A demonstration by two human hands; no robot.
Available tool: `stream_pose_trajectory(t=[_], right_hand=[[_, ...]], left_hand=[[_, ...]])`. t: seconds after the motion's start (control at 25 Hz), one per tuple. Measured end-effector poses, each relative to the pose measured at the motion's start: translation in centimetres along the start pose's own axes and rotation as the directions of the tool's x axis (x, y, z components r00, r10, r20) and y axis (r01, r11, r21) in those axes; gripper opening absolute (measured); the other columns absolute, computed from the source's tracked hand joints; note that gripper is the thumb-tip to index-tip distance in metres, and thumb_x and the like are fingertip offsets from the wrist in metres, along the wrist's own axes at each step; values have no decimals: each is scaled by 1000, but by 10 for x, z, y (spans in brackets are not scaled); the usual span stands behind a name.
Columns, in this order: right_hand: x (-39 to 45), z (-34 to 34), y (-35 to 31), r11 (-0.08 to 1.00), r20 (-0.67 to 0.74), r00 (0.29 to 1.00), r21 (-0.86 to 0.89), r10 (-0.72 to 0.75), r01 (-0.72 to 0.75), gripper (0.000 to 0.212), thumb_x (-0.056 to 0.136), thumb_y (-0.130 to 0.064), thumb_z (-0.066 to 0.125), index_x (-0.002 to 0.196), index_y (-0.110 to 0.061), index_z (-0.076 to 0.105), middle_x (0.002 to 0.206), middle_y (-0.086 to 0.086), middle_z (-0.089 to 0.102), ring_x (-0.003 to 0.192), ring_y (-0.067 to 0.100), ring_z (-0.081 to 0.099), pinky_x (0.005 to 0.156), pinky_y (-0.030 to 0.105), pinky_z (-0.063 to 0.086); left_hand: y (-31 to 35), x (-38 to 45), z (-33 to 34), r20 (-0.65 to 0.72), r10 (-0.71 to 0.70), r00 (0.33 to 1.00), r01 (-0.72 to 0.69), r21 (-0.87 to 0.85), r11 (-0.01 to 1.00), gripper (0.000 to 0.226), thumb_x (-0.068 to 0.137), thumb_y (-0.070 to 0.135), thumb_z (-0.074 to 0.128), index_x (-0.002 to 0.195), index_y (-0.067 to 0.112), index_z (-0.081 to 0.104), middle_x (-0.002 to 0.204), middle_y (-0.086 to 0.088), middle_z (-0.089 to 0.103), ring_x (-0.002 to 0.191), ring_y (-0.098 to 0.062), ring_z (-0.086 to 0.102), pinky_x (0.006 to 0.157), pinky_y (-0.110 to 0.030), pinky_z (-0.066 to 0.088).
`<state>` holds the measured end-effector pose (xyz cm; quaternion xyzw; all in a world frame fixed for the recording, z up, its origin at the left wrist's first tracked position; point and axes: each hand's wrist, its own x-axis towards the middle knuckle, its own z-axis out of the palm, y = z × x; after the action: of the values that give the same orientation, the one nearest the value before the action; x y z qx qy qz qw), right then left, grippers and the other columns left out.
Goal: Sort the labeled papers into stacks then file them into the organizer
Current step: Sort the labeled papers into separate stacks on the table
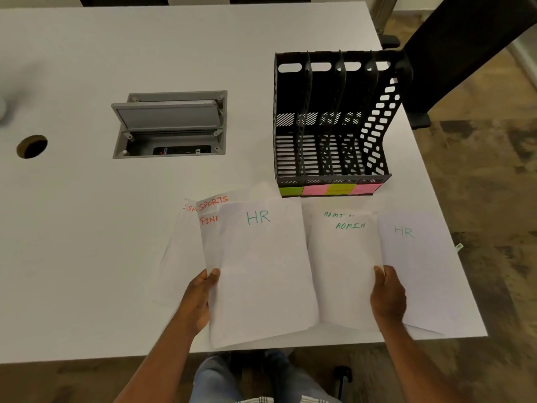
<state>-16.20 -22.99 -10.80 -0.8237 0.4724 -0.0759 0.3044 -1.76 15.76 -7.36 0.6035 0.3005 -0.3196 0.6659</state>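
Observation:
My left hand (200, 298) grips the left edge of a fanned bunch of white papers; its top sheet reads HR (261, 271), and sheets marked SPORTS (213, 202) and FIN (207, 221) peek out behind it. My right hand (388, 298) holds a separate HR sheet (418, 263) by its left edge, at the table's right side. Between the hands lie two overlapping ADMIN sheets (343, 257) flat on the table. The black organizer (334, 123) stands behind them with several empty slots and green, pink and yellow sticky labels (331, 189) along its front.
An open grey cable box (170, 125) is sunk into the white table (87, 228) at centre, and a round cable hole (32, 146) sits at far left. A dark chair (465, 53) stands past the table's right corner. My knees show below the near edge.

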Motion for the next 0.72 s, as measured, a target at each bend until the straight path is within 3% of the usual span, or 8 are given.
stream_pose_trajectory(t=[0.16,0.28,0.36,0.4,0.48,0.52,0.6,0.72], right_hand=[[2,8,-17,998,34,998,-49,50,-49,38,103,-34,48,127,-5,56,118,21,66,109,42,62,88,52,54],[3,3,-29,997,-67,996,-47,63,-66,47,95,-30,66,135,-8,52,132,20,57,121,41,53,96,57,48],[-5,-2,-43,963,88,994,253,69,-89,35,97,-38,61,126,-18,58,123,9,64,113,33,61,90,45,53],[-14,-4,-53,893,265,961,406,86,-192,30,97,-45,59,119,-23,62,115,3,68,105,28,66,84,39,54],[-31,-1,-65,859,526,849,409,56,-309,33,91,-56,63,109,-29,64,104,-6,72,94,17,70,80,34,57],[-39,1,-66,893,558,829,351,43,-282,32,87,-55,69,106,-29,65,101,-8,71,92,14,69,79,34,58],[-44,3,-60,932,449,891,288,69,-218,21,88,-40,74,95,-22,66,93,-5,71,89,17,68,77,35,59],[-28,-12,-39,868,358,921,397,154,-300,15,91,-29,71,90,-15,66,90,3,75,79,21,73,74,36,60]], left_hand=[[10,2,-14,-7,35,999,-35,-13,999,34,98,27,62,128,12,61,127,-18,69,118,-43,63,105,-65,46],[12,1,-9,22,38,999,-38,-12,999,37,97,27,62,131,12,61,126,-18,70,117,-43,64,104,-65,46],[9,-1,5,59,34,998,-33,-23,999,35,97,27,62,129,12,63,123,-17,72,116,-43,65,103,-63,48],[5,-2,15,80,26,996,-24,-23,999,35,98,26,62,129,11,63,122,-17,73,115,-42,66,103,-62,49],[-4,-3,38,124,-3,992,6,-18,1000,35,98,26,61,130,11,63,122,-16,73,112,-38,69,98,-55,54],[-8,-3,50,139,-21,990,25,-23,999,34,98,26,62,128,11,65,120,-16,74,108,-36,71,92,-51,57],[-16,-3,69,130,-57,990,60,-24,998,28,97,27,65,121,14,70,113,-15,77,98,-34,74,79,-46,61],[-24,3,85,108,-64,992,64,9,998,28,96,28,66,120,13,70,111,-15,77,100,-35,73,81,-46,60]])
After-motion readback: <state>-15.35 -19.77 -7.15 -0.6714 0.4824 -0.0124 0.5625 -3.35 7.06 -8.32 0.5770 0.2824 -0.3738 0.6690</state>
